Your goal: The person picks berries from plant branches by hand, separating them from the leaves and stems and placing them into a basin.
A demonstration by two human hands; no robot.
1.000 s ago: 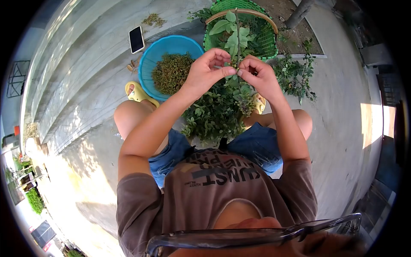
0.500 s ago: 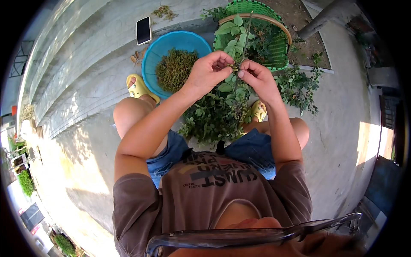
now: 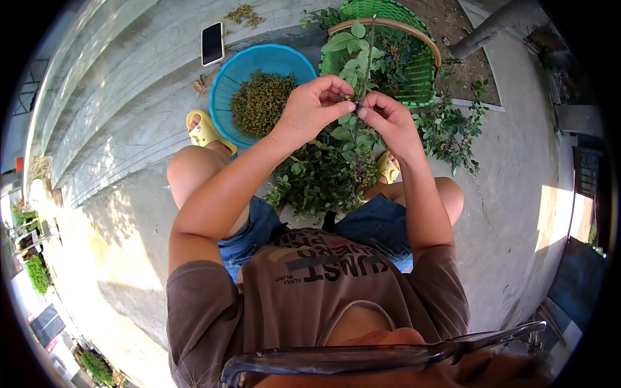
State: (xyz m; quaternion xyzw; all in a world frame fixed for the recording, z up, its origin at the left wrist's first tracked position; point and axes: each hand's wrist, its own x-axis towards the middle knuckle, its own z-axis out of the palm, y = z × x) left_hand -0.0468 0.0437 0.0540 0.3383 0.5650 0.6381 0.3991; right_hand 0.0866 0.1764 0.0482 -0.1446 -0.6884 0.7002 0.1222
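My left hand (image 3: 315, 108) is closed in a pinch, thumb and forefinger on a small greenish berry cluster (image 3: 350, 98) mostly hidden by the fingers. Close beside it, my right hand (image 3: 390, 121) pinches a leafy branch (image 3: 370, 57), whose bare stem points away from me and whose leaves hang between my hands. Below them, a heap of leafy cuttings (image 3: 317, 178) with some dark berries lies between my feet. A blue basin (image 3: 222, 97) at the left holds a mound of picked berry clusters (image 3: 262, 103).
Beyond my right hand stands a green woven basket (image 3: 424, 81) with a brown handle, holding more branches. Other leafy branches (image 3: 451, 132) lie on the concrete at its right. A phone (image 3: 212, 44) and a few scraps of clusters (image 3: 244, 14) rest on the steps.
My left thumb and fingers have closed further over the berry cluster, so less of it shows. My right hand stays at the branch. The view has shifted slightly.
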